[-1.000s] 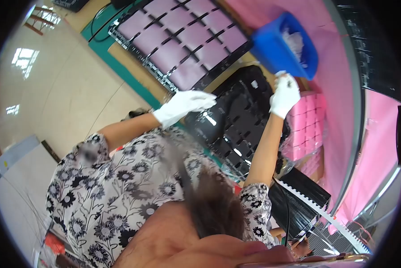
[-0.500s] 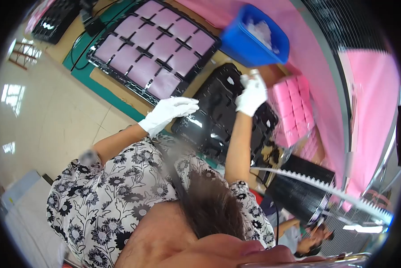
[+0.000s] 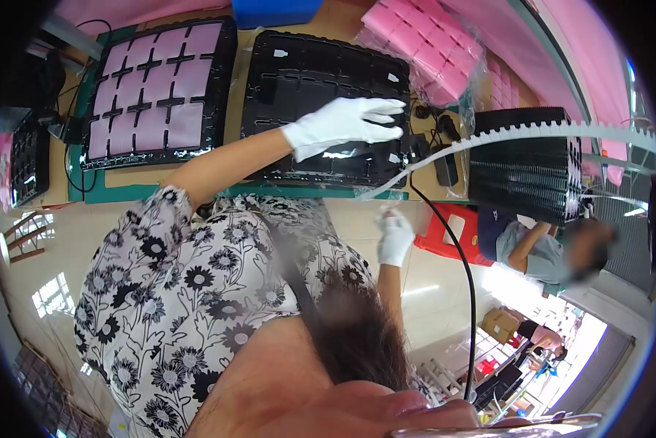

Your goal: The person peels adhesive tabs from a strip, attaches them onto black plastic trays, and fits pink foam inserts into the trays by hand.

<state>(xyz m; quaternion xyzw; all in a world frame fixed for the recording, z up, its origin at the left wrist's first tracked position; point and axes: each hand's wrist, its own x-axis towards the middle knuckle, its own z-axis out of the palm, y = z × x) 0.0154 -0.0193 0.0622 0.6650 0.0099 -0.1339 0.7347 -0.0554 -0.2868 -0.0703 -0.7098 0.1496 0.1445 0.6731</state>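
Note:
My left hand (image 3: 346,125), in a white glove, reaches over the black plastic tray (image 3: 298,95) with its fingers stretched out. The palm lies over or on the tray's right half; contact cannot be told. This tray has dark shiny compartments and small white labels near its corners. My right hand (image 3: 396,239), also gloved, is low beside the table's front edge, away from the trays. Its fingers are drawn together, and what they hold, if anything, cannot be made out. To the left lies another black tray (image 3: 224,87) with pink-lilac sheets (image 3: 149,95) in its compartments.
Pink foam pieces (image 3: 423,44) in clear plastic lie at the back right. A stack of black trays (image 3: 521,168) stands at the right. A white toothed strip (image 3: 518,131) and a black cable (image 3: 468,270) cross the view. Another person (image 3: 536,244) sits beyond a red stool (image 3: 444,233).
My view has turned. My left hand has moved from the tray's near left edge to over its right half. My right hand has left the tray's far side and dropped beside the table's front edge.

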